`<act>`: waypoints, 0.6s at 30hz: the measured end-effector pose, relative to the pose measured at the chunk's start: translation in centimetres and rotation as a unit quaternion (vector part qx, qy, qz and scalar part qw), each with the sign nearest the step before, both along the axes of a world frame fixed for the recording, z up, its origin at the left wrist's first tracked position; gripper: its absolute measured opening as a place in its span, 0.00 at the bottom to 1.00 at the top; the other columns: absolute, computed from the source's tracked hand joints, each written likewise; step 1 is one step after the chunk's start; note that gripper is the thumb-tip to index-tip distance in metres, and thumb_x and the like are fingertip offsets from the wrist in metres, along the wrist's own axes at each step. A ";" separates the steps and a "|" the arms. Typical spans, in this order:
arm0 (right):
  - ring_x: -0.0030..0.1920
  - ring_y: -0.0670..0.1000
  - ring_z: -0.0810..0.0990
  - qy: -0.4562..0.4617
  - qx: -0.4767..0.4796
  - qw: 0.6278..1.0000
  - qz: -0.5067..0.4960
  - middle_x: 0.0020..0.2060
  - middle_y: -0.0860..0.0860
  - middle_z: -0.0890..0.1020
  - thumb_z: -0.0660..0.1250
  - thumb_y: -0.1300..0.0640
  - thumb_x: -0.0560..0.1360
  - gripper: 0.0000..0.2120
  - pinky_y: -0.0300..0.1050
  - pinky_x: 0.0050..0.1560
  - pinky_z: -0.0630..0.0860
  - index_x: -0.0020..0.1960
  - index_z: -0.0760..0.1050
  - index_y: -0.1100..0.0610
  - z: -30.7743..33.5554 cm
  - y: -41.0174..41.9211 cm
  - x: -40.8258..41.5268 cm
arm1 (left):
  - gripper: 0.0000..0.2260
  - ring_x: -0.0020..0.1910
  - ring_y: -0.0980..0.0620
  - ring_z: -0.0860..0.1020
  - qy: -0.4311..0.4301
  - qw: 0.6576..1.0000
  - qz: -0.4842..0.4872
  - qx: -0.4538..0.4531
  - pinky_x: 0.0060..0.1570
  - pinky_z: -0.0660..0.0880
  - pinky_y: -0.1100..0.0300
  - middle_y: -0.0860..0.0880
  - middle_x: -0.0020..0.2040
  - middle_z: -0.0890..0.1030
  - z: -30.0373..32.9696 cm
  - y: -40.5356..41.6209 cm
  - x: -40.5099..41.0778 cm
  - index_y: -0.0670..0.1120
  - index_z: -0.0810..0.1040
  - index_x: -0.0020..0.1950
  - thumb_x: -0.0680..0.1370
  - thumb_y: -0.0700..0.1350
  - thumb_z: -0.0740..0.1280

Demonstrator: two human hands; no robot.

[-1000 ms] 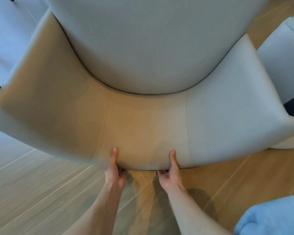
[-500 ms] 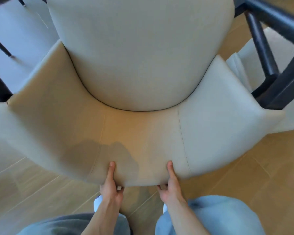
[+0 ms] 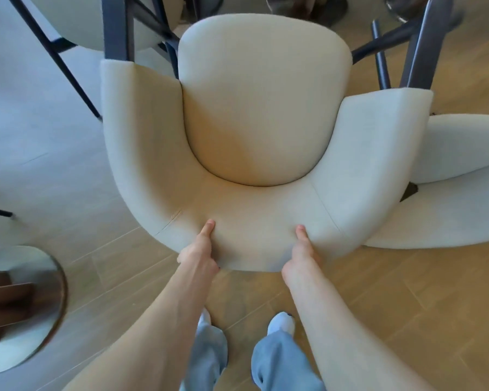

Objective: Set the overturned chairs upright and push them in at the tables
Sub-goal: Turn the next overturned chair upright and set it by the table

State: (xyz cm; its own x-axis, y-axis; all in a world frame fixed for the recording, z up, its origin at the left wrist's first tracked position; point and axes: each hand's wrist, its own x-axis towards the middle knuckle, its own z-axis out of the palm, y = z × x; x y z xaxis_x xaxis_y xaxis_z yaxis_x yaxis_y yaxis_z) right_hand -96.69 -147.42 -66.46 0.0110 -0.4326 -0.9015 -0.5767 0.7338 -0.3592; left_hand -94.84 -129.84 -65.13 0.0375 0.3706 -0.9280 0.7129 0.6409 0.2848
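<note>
Cream upholstered chair (image 3: 260, 114) stands upright, seen from above & behind – round seat cushion in the middle, curved backrest wrapping round it, both arm ends pointing away from the person. It's on the wood floor (image 3: 393, 306), its front edge up near the dark legs of other furniture at the top of frame.

Left hand (image 3: 199, 253) grips the top rim of the backrest, thumb lying flat on the inner face, rest of the fingers hidden behind the rim. Right hand (image 3: 301, 262) does the same just beside it, thumb on the fabric, fingers curled out of sight over the back. Both clamped on the chair.

To the right, touching or nearly touching the chair's arm, a second cream chair (image 3: 449, 193) lies tipped over, dark legs (image 3: 418, 52) sticking up. Top left – another pale chair (image 3: 76, 21) w/ a dark frame. Round tabletop (image 3: 20, 320) at lower left, glossy, w/ a brown rim.

Blue jeans (image 3: 280, 359) & white shoes below. No brand, label or writing readable anywhere.
</note>
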 end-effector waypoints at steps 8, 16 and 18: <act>0.56 0.61 0.81 -0.021 0.095 0.994 0.045 0.60 0.55 0.81 0.80 0.39 0.64 0.36 0.63 0.62 0.76 0.66 0.74 0.54 5.3 -1.2 4.6 | 0.36 0.54 0.41 0.80 -0.018 0.997 -0.074 -0.016 0.49 0.80 0.44 0.45 0.60 0.79 2.4 0.6 4.5 0.45 0.71 0.59 0.58 0.52 0.84; 0.58 0.64 0.80 0.033 0.092 0.995 0.023 0.64 0.58 0.77 0.81 0.42 0.65 0.38 0.67 0.60 0.76 0.67 0.72 0.59 5.3 -1.0 4.9 | 0.40 0.56 0.35 0.74 0.045 0.953 -0.223 0.202 0.57 0.75 0.43 0.36 0.67 0.68 4.1 1.0 4.9 0.34 0.65 0.69 0.66 0.46 0.81; 0.60 0.63 0.78 0.053 0.078 0.995 0.024 0.66 0.57 0.76 0.80 0.40 0.64 0.40 0.66 0.62 0.75 0.67 0.71 0.58 5.4 -1.1 5.6 | 0.35 0.60 0.33 0.71 -0.062 0.821 -0.377 0.424 0.63 0.70 0.42 0.37 0.66 0.66 5.2 0.3 3.3 0.36 0.65 0.69 0.67 0.43 0.77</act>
